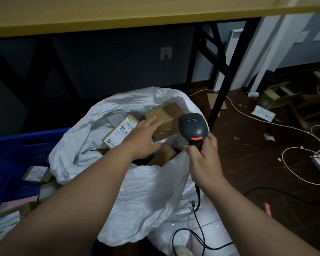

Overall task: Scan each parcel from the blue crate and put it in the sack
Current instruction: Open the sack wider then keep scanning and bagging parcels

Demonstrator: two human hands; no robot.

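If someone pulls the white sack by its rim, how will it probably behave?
The white sack looks thin and heavily creased, so it is probably floppy and its rim would fold rather than stay open. Several cardboard parcels already lie inside, so the bottom likely drags, not slides. The film may stretch or tear where a box corner presses.

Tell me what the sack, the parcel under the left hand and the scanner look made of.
Sack: thin white plastic film, probably; crinkled, faint sheen.
Parcel: brown cardboard, matt, creased edges.
Scanner: black moulded plastic, smooth, slight gloss.
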